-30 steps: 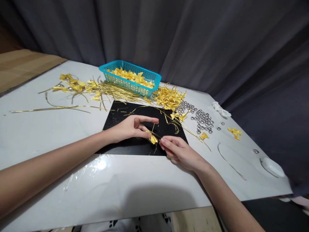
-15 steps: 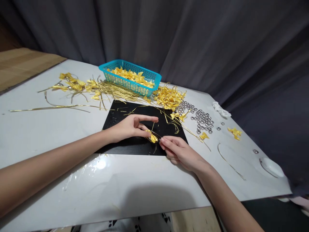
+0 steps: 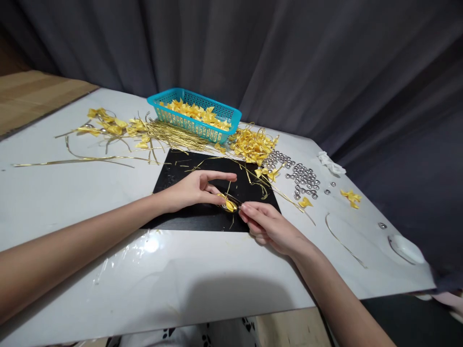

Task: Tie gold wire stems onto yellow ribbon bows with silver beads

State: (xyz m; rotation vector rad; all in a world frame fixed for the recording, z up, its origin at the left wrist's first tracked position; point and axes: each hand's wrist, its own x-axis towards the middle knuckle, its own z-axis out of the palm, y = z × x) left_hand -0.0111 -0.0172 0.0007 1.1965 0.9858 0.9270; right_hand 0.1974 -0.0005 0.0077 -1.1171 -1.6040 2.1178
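Over the black board (image 3: 202,219), my left hand (image 3: 195,188) pinches a small yellow ribbon bow (image 3: 230,206) between thumb and a finger, its index finger stretched out above. A thin gold cord stands up from the bow toward that fingertip. From the right, my right hand (image 3: 265,222) has its thumb and index finger closed on the end of the gold cord (image 3: 237,200) that runs out of the bow. The exact grip at the fingertips is too small to make out.
Behind the board stands a blue basket (image 3: 195,126) of yellow bows, beside a bundle of gold cords (image 3: 177,136). Finished-looking yellow bows (image 3: 253,144) lie in a heap near several silver beads (image 3: 306,180). A white dish (image 3: 407,249) sits at the table's right edge.
Both hands stay almost in place, still gripping the bow and cord. The cord strands between them look slightly more spread.
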